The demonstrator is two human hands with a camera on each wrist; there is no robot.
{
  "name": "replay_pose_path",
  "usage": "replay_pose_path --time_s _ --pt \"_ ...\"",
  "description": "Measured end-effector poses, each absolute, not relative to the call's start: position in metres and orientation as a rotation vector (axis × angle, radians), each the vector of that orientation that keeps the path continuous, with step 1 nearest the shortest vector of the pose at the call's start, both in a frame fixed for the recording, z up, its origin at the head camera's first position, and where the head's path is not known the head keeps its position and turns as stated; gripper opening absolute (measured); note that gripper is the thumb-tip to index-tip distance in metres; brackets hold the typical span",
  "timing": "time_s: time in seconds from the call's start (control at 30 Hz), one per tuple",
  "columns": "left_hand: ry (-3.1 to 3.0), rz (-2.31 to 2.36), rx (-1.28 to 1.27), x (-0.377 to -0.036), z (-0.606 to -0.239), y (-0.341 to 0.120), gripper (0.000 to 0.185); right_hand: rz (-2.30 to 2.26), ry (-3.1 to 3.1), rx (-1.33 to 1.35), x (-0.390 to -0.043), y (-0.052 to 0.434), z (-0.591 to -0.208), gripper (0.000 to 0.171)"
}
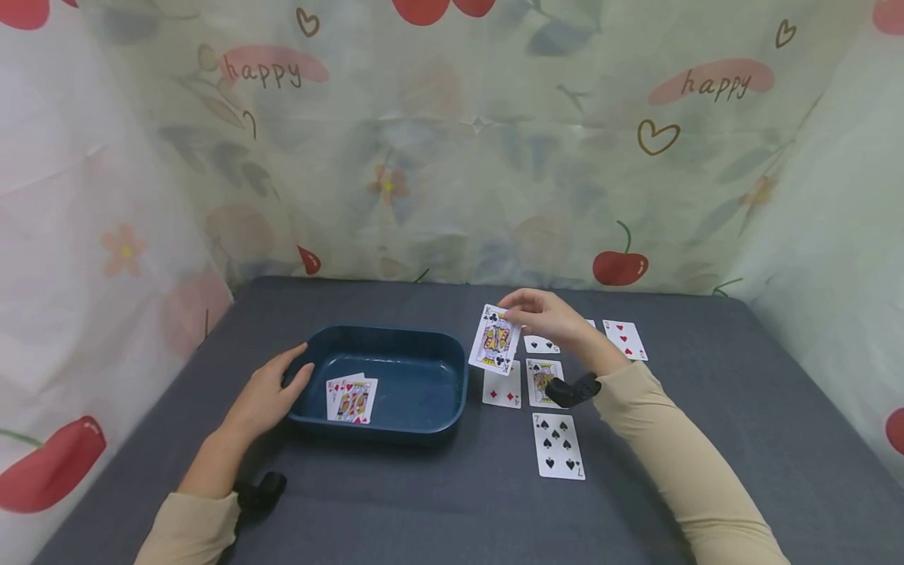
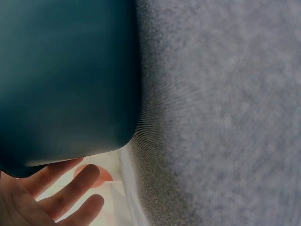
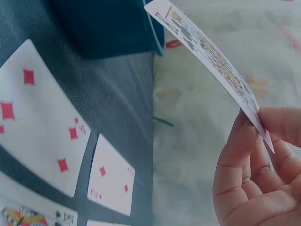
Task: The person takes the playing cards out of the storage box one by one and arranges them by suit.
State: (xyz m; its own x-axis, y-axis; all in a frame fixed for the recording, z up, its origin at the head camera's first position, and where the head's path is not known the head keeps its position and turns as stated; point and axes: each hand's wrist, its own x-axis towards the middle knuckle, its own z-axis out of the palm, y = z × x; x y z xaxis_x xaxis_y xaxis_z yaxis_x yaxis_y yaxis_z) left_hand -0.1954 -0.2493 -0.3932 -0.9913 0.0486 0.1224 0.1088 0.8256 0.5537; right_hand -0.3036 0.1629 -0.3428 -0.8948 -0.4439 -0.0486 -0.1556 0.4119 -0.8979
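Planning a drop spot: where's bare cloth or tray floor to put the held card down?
Free: the tray floor right of the two cards lying in it; the grey cloth in front of the tray; the cloth right of the seven of spades. Crowded: the card spread under the right hand, which pinches a king of clubs. The left hand rests on the tray's left rim.
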Motion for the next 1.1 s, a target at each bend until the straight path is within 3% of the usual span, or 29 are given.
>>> replay_pose_path --time_s 1.1 --pt "-2.902 -0.878 -0.120 -0.195 -0.393 -0.248 0.057 -1.516 2.447 -0.331 -0.289 0.242 -0.363 0.041"
